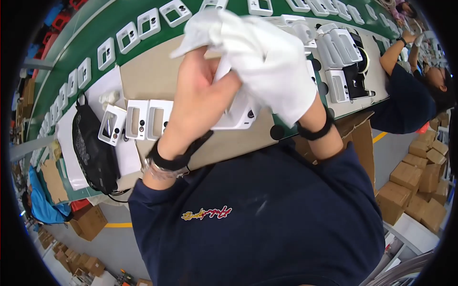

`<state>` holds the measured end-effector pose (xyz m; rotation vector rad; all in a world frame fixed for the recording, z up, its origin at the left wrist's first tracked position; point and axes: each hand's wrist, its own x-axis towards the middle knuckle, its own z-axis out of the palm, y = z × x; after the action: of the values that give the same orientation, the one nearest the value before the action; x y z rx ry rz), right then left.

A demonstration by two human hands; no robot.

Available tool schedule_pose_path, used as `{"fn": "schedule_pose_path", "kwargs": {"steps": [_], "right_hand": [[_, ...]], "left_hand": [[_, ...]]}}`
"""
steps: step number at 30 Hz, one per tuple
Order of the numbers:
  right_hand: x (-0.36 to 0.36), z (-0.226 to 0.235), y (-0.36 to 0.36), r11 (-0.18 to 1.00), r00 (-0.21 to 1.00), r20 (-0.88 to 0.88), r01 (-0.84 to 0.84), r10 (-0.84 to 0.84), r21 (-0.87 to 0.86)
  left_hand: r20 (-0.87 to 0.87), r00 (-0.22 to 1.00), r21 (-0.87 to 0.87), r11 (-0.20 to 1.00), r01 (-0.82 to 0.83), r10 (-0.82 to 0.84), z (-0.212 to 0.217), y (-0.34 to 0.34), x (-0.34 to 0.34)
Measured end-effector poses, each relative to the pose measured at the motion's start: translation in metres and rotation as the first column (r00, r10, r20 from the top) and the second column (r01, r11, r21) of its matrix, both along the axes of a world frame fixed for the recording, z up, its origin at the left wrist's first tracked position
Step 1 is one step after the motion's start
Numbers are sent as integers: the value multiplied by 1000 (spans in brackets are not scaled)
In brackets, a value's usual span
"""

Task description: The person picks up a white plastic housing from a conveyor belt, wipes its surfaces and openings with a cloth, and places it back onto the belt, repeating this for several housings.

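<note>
While raised over the workbench (143, 71) middle, left hand (200, 102), bare, pinched the white glove (257, 52) cuff; right hand (281, 90), inside that glove, fingers half curled, gripped a white plastic housing (234, 117). More housings (143, 119) lay toward the left edge.

bag (94, 143) left of panels (148, 119), boxes (420, 186) right
</note>
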<state>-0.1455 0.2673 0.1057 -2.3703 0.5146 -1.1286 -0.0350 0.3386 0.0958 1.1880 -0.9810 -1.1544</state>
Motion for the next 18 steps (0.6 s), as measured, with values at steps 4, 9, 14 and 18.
{"fn": "schedule_pose_path", "kwargs": {"steps": [4,9,14,18], "right_hand": [[2,-34,-11,937,998,55,-35,17,347],[-2,-6,7,594,942,263,-92,-208,799],[19,-59,32,994,991,100,97,-91,-58],[35,-69,55,977,973,186,102,-137,187]], "left_hand": [[-155,985,-76,994,-84,71,-22,18,5],[-324,944,-12,998,-61,53,-36,31,21],[-633,757,-149,934,-325,163,-23,21,13],[-572,699,-174,769,-615,430,-16,12,4]]}}
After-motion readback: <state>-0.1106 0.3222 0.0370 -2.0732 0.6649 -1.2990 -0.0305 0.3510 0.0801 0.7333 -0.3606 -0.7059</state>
